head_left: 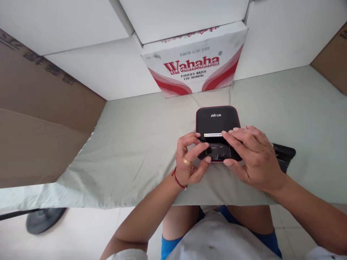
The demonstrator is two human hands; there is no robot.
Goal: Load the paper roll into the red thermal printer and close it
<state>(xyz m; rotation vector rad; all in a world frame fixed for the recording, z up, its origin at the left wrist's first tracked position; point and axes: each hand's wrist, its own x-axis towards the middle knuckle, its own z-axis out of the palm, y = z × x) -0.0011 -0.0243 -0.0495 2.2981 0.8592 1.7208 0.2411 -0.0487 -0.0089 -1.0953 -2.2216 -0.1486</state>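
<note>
A flat black device (217, 124) with rounded corners and a red rim lies on the cloth-covered table in front of me. It has white lettering near its far edge, a white label strip across the middle and a glossy dark panel (220, 151) nearest me. My left hand (189, 157) grips the device's left side, forefinger and thumb at the panel's left end. Across the right side lies my right hand (251, 153), fingers together on top and thumb at the near edge; it covers that corner. Partly behind my right wrist is a black object (284, 153) whose kind I cannot make out.
A Wahaha water carton (200, 66) stands behind the device, against large white boxes (89, 68). Brown cardboard boxes stand at the left (40, 141) and right (332, 59). A pale green cloth (130, 144) covers the table. A round black base (45, 221) rests on the floor.
</note>
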